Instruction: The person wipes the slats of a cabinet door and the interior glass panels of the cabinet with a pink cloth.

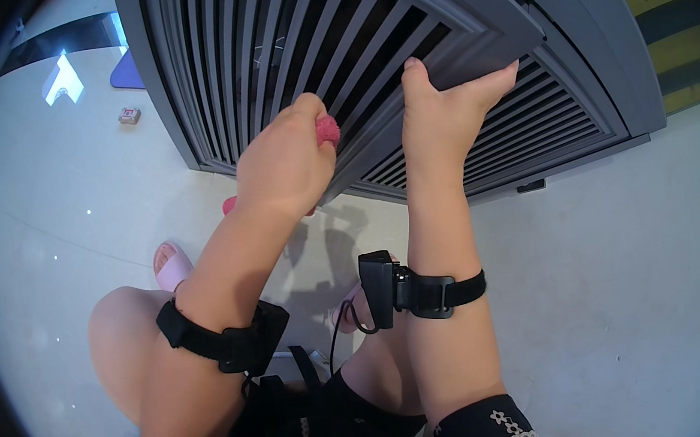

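Observation:
My left hand (285, 158) is closed around a pink fuzzy cloth (328, 131) against the slats of a grey louvered cabinet door (366, 22). Part of the cloth also shows below the wrist. The door stands swung out from its frame. To the right, my right hand (443, 101) grips the door near its corner, thumb on the slatted face and another finger stretched along the edge. Its remaining fingers are hidden. Behind the door, a second louvered panel (539, 113) shows lower in the cabinet. Black straps with small devices sit on both forearms.
Pale glossy floor tiles (589, 269) surround the cabinet's base. At left lie a small box (130, 116) and a blue flat object (127, 72). A small black piece (531, 185) sits by the base. A black cable (332, 343) hangs near my knees. Yellow-green striped material (680, 45) is at right.

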Action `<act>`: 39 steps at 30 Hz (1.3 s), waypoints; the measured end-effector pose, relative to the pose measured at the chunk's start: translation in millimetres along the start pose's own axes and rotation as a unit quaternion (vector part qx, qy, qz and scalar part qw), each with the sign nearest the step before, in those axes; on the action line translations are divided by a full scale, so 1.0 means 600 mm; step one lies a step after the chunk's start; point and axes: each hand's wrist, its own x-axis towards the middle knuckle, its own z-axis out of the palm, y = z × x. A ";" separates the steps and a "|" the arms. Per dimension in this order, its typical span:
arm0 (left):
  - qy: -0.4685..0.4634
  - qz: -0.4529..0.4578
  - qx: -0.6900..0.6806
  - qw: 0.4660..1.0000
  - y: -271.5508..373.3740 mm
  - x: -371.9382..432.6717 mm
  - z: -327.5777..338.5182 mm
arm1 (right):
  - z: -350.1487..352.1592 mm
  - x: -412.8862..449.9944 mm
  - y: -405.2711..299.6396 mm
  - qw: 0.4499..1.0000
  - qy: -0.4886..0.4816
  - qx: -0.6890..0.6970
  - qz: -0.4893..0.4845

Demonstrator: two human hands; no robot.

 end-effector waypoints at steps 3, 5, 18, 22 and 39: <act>0.000 -0.005 0.007 1.000 -0.007 -0.003 -0.005 | 0.003 -0.001 0.003 1.000 0.002 -0.026 -0.013; 0.002 -0.003 0.012 1.000 -0.010 -0.003 -0.010 | 0.006 -0.001 0.001 0.998 0.006 -0.050 -0.023; -0.035 -0.009 0.021 0.999 0.012 -0.004 -0.021 | 0.017 0.007 0.015 0.998 0.043 -0.022 -0.028; -0.033 0.006 0.016 0.999 0.013 -0.005 -0.021 | 0.019 0.017 0.018 0.997 0.074 -0.007 -0.038; -0.037 0.004 0.016 0.999 0.012 -0.009 -0.037 | 0.021 0.008 0.008 0.996 0.058 0.067 -0.029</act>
